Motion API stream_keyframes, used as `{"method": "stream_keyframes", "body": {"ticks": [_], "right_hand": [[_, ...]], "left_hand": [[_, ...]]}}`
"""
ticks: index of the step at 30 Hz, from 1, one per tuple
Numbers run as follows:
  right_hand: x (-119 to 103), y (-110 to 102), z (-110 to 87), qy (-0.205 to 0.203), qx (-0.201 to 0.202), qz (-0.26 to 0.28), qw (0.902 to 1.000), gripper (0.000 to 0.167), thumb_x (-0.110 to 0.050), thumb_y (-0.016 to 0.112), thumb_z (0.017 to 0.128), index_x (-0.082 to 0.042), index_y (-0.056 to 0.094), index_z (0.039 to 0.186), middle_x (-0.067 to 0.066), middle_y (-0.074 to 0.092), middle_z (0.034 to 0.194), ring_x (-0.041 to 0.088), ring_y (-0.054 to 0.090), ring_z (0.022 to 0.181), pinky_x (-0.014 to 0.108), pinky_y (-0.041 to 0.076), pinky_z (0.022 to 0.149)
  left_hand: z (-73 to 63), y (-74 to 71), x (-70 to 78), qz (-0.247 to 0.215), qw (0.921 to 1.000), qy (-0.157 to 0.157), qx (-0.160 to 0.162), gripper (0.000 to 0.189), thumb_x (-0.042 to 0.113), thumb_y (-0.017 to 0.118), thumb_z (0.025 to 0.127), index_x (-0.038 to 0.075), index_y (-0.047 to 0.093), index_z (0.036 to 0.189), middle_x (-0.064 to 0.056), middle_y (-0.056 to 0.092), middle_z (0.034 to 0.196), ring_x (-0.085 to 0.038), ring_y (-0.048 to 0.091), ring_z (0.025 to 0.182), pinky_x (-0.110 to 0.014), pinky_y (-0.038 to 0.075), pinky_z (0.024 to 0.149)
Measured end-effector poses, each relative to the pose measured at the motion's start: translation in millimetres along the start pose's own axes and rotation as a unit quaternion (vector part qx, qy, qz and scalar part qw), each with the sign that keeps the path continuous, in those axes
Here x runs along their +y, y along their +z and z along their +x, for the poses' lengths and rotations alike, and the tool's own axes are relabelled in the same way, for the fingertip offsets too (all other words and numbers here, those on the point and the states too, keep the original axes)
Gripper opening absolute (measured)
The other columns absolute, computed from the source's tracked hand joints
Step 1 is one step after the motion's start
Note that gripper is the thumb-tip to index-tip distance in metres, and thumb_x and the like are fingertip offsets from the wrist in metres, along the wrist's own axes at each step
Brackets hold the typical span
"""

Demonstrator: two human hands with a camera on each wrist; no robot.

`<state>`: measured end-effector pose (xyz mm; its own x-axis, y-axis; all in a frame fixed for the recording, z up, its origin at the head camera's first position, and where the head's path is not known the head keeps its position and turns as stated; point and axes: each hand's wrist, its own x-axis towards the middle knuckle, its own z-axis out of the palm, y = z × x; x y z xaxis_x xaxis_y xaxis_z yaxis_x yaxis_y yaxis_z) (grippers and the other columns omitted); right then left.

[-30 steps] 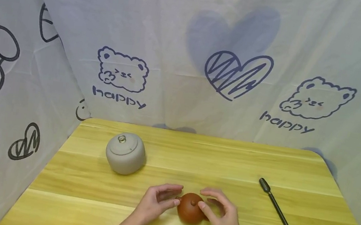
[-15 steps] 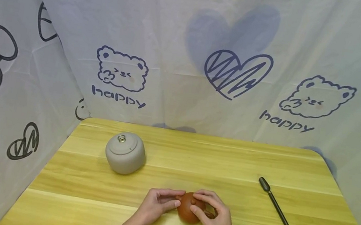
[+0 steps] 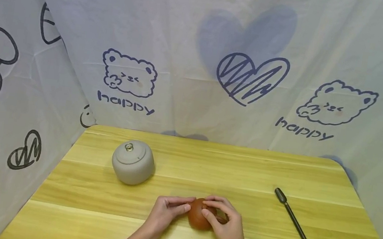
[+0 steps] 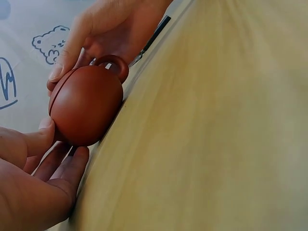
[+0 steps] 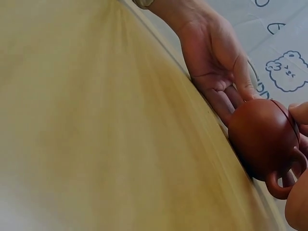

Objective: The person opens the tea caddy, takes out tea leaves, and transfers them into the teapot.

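A small reddish-brown clay teapot (image 3: 198, 219) sits on the wooden table in front of the person. Its lid (image 4: 57, 89) rests on the body, with only a thin seam showing. At the spout side, the left hand (image 3: 164, 212) holds the pot between thumb and fingers, which cover most of the spout. Coming from the handle side, the right hand (image 3: 230, 223) pinches the lid's knob with thumb and fingertips. The looped handle (image 4: 118, 67) shows beneath the right hand, apart from the palm.
A grey lidded jar (image 3: 132, 164) with a small metal ring on top stands at the back left of the table (image 3: 92, 211). Over on the right lies a dark slim scoop-like tool (image 3: 291, 214). Printed cloth (image 3: 187, 94) hangs behind the table and along its sides.
The right hand has come in from the handle side and closed on the lid knob. Both hands and the teapot have shifted slightly away from the person.
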<state>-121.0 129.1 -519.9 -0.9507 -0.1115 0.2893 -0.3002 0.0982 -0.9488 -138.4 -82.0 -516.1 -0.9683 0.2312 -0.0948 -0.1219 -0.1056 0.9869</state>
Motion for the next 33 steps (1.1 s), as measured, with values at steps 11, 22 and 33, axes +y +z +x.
{"method": "stream_keyframes", "body": {"ticks": [11, 22, 33], "right_hand": [[10, -2, 25.5, -0.026, -0.017, 0.002, 0.9995, 0.016, -0.013, 0.075, 0.095, -0.012, 0.078, 0.111, 0.006, 0.068, 0.122, 0.029, 0.064, 0.117, 0.033, 0.061, 0.085], [13, -7, 44.2, -0.047, -0.02, -0.006, 0.9987, 0.016, -0.01, 0.075, 0.095, -0.009, 0.079, 0.111, 0.006, 0.07, 0.121, 0.025, 0.065, 0.117, 0.032, 0.061, 0.087], [20, -10, 59.4, -0.047, -0.021, -0.031, 0.9982, 0.019, -0.013, 0.076, 0.095, -0.012, 0.079, 0.113, 0.002, 0.072, 0.122, 0.023, 0.066, 0.118, 0.031, 0.059, 0.091]], "left_hand": [[17.0, -2.7, 0.2, -0.032, 0.999, 0.004, 0.03, 0.029, 0.003, 0.073, 0.095, -0.01, 0.071, 0.12, -0.02, 0.071, 0.121, -0.025, 0.068, 0.115, -0.03, 0.057, 0.094], [31.2, 0.1, -2.1, -0.042, 0.9975, 0.015, 0.055, 0.028, 0.002, 0.072, 0.095, -0.01, 0.071, 0.12, -0.022, 0.071, 0.121, -0.022, 0.068, 0.113, -0.03, 0.058, 0.093], [44.5, 0.4, -0.3, -0.083, 0.9949, 0.016, 0.056, 0.029, -0.002, 0.07, 0.095, -0.014, 0.068, 0.122, -0.024, 0.069, 0.123, -0.022, 0.068, 0.113, -0.033, 0.057, 0.094]]}}
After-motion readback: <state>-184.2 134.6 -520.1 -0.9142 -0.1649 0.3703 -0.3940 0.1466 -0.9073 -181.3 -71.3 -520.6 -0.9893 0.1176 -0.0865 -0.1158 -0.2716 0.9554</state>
